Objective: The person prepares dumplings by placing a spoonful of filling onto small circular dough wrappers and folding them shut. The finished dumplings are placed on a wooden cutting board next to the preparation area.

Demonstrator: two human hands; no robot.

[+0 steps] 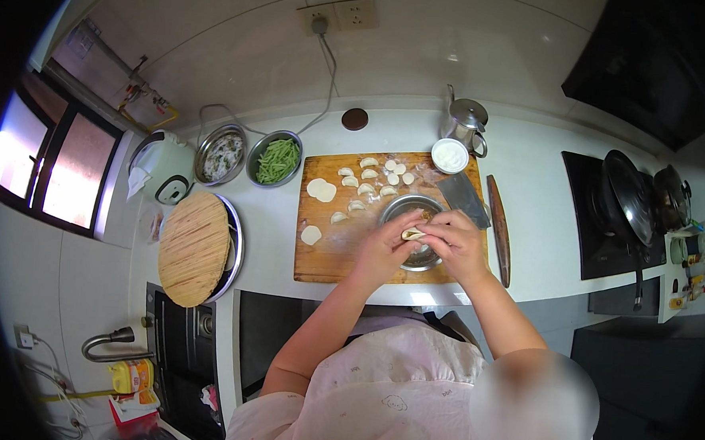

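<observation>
Left hand (383,244) and right hand (461,246): fingers of both clamped on one half-folded dumpling (413,233), held between them over a metal bowl (422,263). Its middle looks unsealed, some filling seems to show; judged mid-pinch.

Clock centred on metal bowl, 12 = toward wall. Wooden board (334,259) is under it, on the white bench (538,202).

Done: about eight folded dumplings (366,189), around 10 o'clock on the board, mostly apart from one another.

Left: flat wrappers (320,190) overlapping between 9 and 10 o'clock, plus a single wrapper (311,234) at 9, none filled. Small dough rounds (393,178) near 11–12, apparently not rolled thin. Some filling seems left in the metal bowl; amount hidden by hands. So roughly mid-batch, as a judgement.

Not in hand: dark flat blade (464,198) at 2, rolling pin (498,232) at 3 just off the board, bowl of white powder (450,156) at 1. Bowl of green strips (277,162), off the board at 10.
</observation>
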